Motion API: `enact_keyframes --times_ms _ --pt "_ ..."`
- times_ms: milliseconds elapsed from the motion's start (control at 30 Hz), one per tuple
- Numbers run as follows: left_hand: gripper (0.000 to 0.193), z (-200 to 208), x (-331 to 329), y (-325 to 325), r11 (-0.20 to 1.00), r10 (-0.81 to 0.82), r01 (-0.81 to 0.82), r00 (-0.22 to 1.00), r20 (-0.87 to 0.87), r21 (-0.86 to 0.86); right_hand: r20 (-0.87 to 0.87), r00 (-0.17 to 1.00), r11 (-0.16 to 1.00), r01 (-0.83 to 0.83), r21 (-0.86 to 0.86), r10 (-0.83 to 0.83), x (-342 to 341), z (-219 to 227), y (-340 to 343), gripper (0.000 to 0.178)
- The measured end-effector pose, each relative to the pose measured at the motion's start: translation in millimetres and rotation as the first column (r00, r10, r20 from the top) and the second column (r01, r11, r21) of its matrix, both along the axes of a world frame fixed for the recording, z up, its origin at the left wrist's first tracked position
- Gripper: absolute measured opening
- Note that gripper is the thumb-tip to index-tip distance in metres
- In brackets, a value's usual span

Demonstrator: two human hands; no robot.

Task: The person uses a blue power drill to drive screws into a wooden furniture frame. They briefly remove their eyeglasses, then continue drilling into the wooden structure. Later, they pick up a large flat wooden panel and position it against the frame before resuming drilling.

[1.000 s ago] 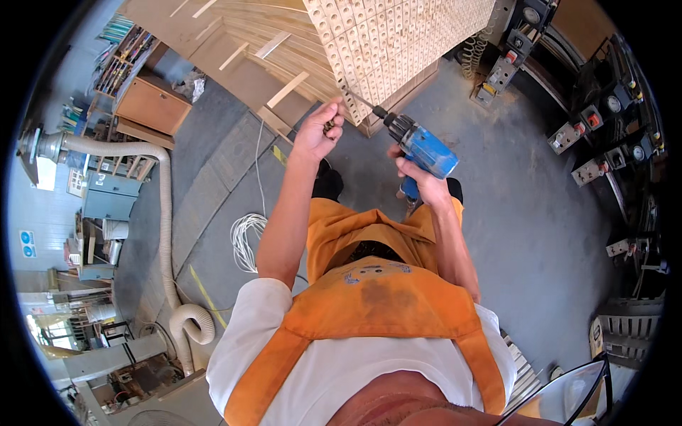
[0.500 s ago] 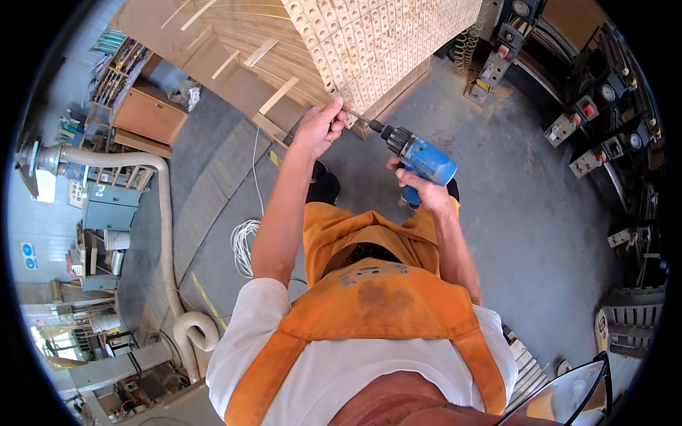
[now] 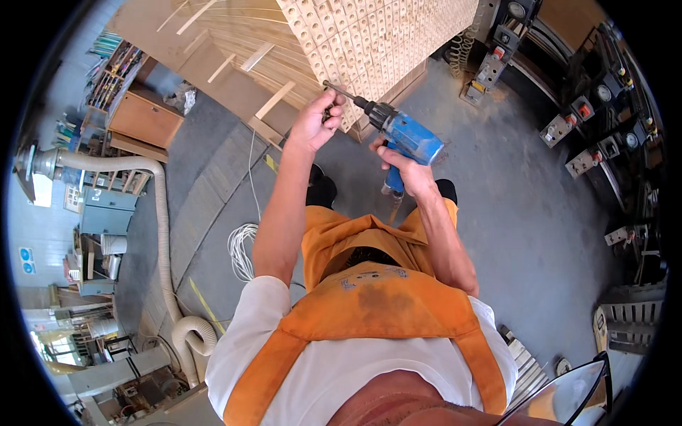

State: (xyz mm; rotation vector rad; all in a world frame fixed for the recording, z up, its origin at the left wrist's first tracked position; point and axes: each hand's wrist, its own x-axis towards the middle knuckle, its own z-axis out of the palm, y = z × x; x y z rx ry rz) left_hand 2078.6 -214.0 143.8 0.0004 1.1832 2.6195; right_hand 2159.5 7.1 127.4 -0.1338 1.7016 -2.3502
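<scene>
My right hand [image 3: 410, 170] is wrapped round the grip of a blue power drill [image 3: 413, 138] with a black chuck. A long thin bit [image 3: 344, 92] runs from the chuck toward the upper left, its tip in front of a stack of pale wooden blocks [image 3: 376, 50] with rows of round holes. Beside the bit, my left hand [image 3: 317, 124] is closed, its fingers curled around something small and dark that I cannot make out. Whether the bit's tip touches the wood cannot be told.
Loose wooden strips [image 3: 275, 99] lie left of the block stack on a brown board. A coiled white cable [image 3: 242, 250] rests on the grey floor, near a ribbed hose [image 3: 164, 234]. Machinery with gauges [image 3: 604, 162] lines the right side; a wooden cabinet [image 3: 145, 117] stands left.
The drill and my right hand have moved up and to the left. My left hand has shifted slightly the same way and its thumb has dropped from the bit's tip, which now shows.
</scene>
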Motion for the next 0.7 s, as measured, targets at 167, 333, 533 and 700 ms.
enact_keyframes --times_ms 167,333,533,700 --pt "0.023 -14 28 3 0.981 -0.140 0.159 0.978 0.154 -0.113 -0.036 0.999 0.996 0.008 0.093 -0.005 3 14 1 0.013" --pt "0.023 -46 48 1 0.997 -0.081 0.077 0.960 0.268 0.025 -0.087 0.996 0.998 0.022 0.055 -0.017 0 9 -2 0.014" --pt "0.023 -62 64 2 1.000 -0.009 0.016 0.945 0.328 -0.019 -0.056 0.998 0.998 0.035 0.042 -0.033 -2 7 -4 0.015" --pt "0.027 -50 72 2 0.972 -0.019 0.076 0.968 0.249 -0.222 -0.048 0.998 1.000 0.029 0.011 -0.028 -2 7 -4 0.016"
